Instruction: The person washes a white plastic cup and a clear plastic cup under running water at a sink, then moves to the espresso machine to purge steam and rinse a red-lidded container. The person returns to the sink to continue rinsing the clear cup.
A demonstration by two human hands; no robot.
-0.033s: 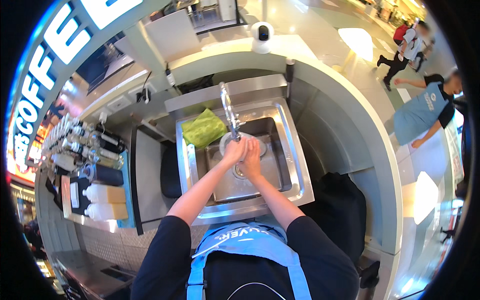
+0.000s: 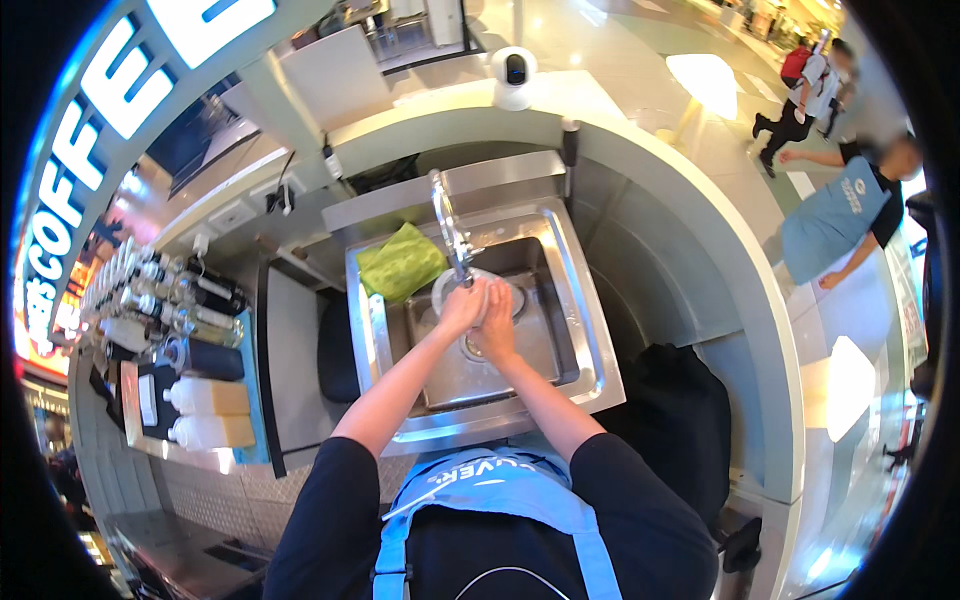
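Observation:
My left hand (image 2: 464,306) and my right hand (image 2: 494,318) meet under the chrome faucet (image 2: 446,215), over the steel sink (image 2: 575,270). Both sets of fingers are curled in against each other; whatever they hold, if anything, is hidden. Round, pale, whitish shapes (image 2: 444,288) show just beyond and beside my hands, partly covered by them; I cannot make out their kind. The drain (image 2: 473,348) lies below my wrists. A crumpled green cloth (image 2: 402,263) rests on the sink's left rim, close to the faucet.
Left of the sink stand several pump bottles (image 2: 140,290) and two jugs of pale yellow liquid (image 2: 212,397). A white camera (image 2: 513,78) sits on the curved counter wall (image 2: 690,205). Black fabric (image 2: 675,430) hangs at the right. A person in a blue apron (image 2: 838,225) is outside.
The whole view has shifted slightly. My hands stay together under the faucet, with no clear change in their hold.

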